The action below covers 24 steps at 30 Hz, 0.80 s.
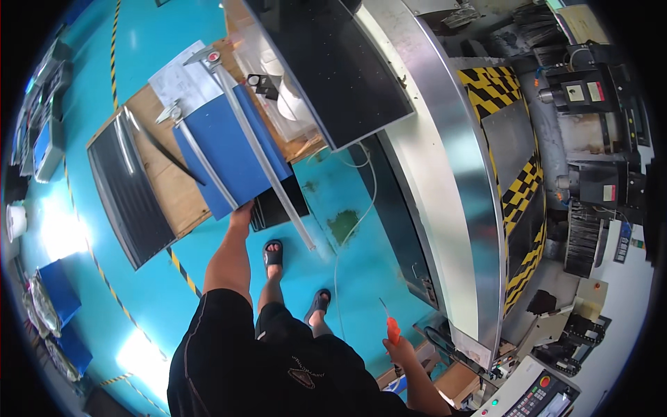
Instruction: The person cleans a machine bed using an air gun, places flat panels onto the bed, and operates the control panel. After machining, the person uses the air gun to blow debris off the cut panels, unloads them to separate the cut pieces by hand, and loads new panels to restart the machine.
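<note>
My right hand [400, 352] is closed around an orange-handled tool [394, 331] with a thin metal shaft pointing up. What kind of tool it is does not show clearly. My left hand [241, 215] reaches to the near edge of a blue board [221, 149] on a wooden worktable [170, 191]. The board and the things at its edge hide its fingers, so its grip cannot be made out. On the board lie a long caliper [253, 139], its beam sticking out past the near edge, and a smaller caliper [203, 154]. A black panel [281, 206] shows beside the board.
Papers [184, 76] and a ribbed black panel [130, 187] share the worktable. On the right stands a large machine [451, 174] with striped yellow-black covers and a control panel [535, 393]. A pale hose [337, 278] crosses the blue floor [375, 260]. Blue crates [59, 292] stand at left.
</note>
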Tool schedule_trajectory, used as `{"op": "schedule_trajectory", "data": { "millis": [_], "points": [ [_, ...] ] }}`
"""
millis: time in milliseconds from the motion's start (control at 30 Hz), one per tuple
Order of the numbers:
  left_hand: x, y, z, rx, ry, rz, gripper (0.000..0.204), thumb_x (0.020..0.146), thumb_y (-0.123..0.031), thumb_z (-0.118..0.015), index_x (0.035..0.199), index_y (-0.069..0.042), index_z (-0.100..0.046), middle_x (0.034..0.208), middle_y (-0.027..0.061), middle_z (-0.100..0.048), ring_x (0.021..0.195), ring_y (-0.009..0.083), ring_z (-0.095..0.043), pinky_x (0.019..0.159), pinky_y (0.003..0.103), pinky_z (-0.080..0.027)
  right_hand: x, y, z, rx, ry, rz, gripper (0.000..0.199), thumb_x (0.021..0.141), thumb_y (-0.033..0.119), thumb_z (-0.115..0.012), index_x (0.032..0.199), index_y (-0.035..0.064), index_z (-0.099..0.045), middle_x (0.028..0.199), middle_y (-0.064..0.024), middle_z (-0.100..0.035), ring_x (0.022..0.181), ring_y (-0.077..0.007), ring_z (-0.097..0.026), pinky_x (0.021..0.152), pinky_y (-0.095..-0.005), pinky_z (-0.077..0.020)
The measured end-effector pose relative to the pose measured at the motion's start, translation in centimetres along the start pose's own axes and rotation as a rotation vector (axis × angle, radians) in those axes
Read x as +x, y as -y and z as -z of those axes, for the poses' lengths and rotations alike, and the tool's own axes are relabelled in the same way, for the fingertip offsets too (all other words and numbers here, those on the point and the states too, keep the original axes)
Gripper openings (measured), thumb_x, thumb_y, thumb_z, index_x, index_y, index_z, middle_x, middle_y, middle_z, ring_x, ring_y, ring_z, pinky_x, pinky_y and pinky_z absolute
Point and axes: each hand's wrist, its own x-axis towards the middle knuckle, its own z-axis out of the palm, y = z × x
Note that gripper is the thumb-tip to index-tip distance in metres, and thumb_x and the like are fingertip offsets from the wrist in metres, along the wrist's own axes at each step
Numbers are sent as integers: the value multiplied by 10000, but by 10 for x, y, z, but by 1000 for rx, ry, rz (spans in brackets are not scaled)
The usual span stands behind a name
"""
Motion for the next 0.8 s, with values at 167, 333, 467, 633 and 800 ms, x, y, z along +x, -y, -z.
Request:
{"op": "schedule_trajectory", "data": {
  "millis": [167, 333, 467, 633, 800],
  "points": [
    [-70, 29, 48, 665, 89, 361, 644, 926, -556, -584, 1452, -198, -480, 1238, 67, -613, 906, 248, -578, 734, 435, -488, -22, 37, 23, -147, -179, 228, 401, 909, 419, -688, 982, 26, -655, 790, -117, -688, 669, -227, -699, 590, -396, -549],
    [-175, -59, 20, 589, 691, 398, 508, 896, -426, -690, 1313, -144, -625, 1201, 47, -659, 1074, 225, -620, 914, 467, -488, -111, 105, 133, 463, -220, 337, 313, 965, 306, -657, 1112, 31, -636, 798, -76, -659, 691, -175, -651, 661, -371, -534],
    [-200, -209, -67, 272, 746, 36, 585, 957, -341, -678, 1452, -86, -498, 1295, 70, -629, 1199, 204, -597, 996, 397, -466, -202, 155, 224, 210, -103, 1095, 280, 976, 284, -637, 1068, 19, -648, 773, -114, -676, 675, -235, -670, 613, -357, -525],
    [-223, -306, -162, 132, 734, -210, 439, 924, -193, -691, 1316, -43, -561, 1182, 97, -642, 1068, 209, -634, 893, 349, -519, -213, 184, 256, 73, -358, 617, 370, 958, 349, -655, 1078, -1, -634, 922, -213, -699, 867, -367, -698, 734, -430, -526],
    [-219, -320, -212, 12, 487, -231, 162, 799, 17, -534, 922, -19, -634, 860, 90, -648, 743, 196, -629, 637, 313, -527, -150, 158, 252, 236, -177, 1127, 429, 936, 377, -685, 1162, 14, -646, 1042, -227, -690, 1003, -425, -653, 857, -443, -510]
  ]
}}
